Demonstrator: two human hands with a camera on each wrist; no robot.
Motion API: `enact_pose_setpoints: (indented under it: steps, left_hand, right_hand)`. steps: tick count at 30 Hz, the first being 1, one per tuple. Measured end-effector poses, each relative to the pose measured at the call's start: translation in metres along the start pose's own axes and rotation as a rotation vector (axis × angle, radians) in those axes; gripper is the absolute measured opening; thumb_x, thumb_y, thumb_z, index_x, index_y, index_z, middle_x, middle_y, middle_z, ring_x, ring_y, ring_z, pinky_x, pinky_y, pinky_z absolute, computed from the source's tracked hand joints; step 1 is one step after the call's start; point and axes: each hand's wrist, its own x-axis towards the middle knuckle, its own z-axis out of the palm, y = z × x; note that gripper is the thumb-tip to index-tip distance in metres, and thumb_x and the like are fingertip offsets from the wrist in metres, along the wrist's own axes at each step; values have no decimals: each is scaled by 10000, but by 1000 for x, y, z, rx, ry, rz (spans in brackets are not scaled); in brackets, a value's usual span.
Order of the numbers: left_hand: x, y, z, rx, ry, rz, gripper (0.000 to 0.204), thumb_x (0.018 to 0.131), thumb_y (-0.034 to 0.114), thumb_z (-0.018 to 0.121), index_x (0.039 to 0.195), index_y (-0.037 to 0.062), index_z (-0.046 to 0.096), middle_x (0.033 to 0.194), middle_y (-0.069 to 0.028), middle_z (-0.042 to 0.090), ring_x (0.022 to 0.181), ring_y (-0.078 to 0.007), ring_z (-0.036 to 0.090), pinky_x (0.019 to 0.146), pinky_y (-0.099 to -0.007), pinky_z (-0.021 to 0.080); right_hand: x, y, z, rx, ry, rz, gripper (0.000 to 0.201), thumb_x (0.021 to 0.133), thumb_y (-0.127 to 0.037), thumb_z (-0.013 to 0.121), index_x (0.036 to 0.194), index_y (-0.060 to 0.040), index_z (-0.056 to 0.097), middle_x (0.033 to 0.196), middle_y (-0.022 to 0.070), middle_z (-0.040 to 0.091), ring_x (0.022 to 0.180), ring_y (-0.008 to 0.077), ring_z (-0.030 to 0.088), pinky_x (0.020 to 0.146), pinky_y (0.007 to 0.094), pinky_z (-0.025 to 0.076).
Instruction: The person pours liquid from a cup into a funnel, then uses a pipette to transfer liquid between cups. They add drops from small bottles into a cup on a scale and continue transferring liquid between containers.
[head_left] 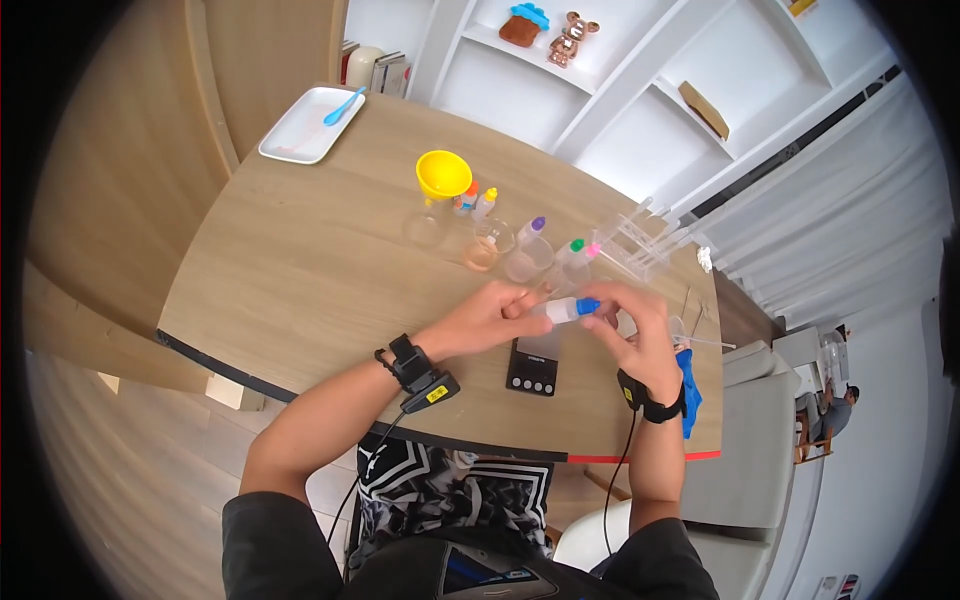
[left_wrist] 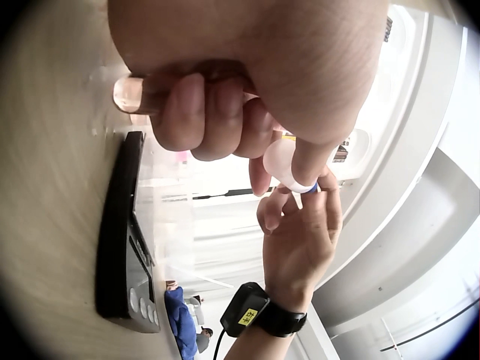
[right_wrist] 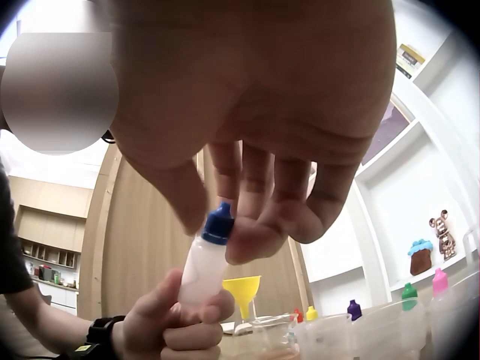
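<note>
A small translucent dropper bottle (head_left: 561, 311) with a blue cap (right_wrist: 219, 223) is held above the table, nearly upright in the right wrist view. My left hand (head_left: 497, 318) grips its body between thumb and curled fingers. The thumb and fingertips of my right hand (head_left: 645, 332) pinch around the blue cap from above. Below the hands lies a black digital scale (head_left: 531, 375) with a row of round buttons. Just beyond stand a clear cup (head_left: 529, 260) and a glass bowl (head_left: 480, 257) holding peach-coloured contents. In the left wrist view, the left fingers hide part of the bottle.
Behind the cups stand more dropper bottles, with purple (head_left: 538, 223), green (head_left: 576, 245) and pink caps. A yellow funnel (head_left: 443, 175) sits farther left. A white tray (head_left: 272, 146) bears a blue spoon (head_left: 345, 107). Right are a clear rack (head_left: 640, 245) and blue cloth (head_left: 690, 390).
</note>
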Motion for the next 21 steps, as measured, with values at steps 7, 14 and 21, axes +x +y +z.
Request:
enact_pose_setpoints:
  steps: [7, 14, 21]
  left_hand:
    - [-3, 11, 0, 38, -42, -25, 273, 977, 279, 791, 1003, 22, 700, 682, 104, 427, 638, -12, 337, 564, -252, 293]
    - [0, 8, 2, -26, -26, -26, 214, 1010, 244, 731, 1123, 65, 710, 696, 117, 359, 643, -28, 266, 605, -240, 266]
    - [-2, 14, -2, 38, -27, -8, 236, 1045, 321, 667, 1013, 100, 742, 728, 117, 423, 663, -28, 298, 623, -230, 270]
  right_hand:
    - [0, 1, 9, -1, 10, 69, 148, 888, -52, 783, 1020, -1, 743, 786, 137, 711, 633, 214, 619, 600, 334, 473]
    - [36, 12, -26, -160, 215, 69, 127, 898, -71, 764, 1005, -7, 740, 782, 144, 701, 664, 260, 629, 630, 355, 488]
    - [100, 73, -6, -344, -41, 63, 150, 895, -72, 731, 1023, 2, 750, 886, 216, 725, 834, 384, 688, 780, 467, 541]
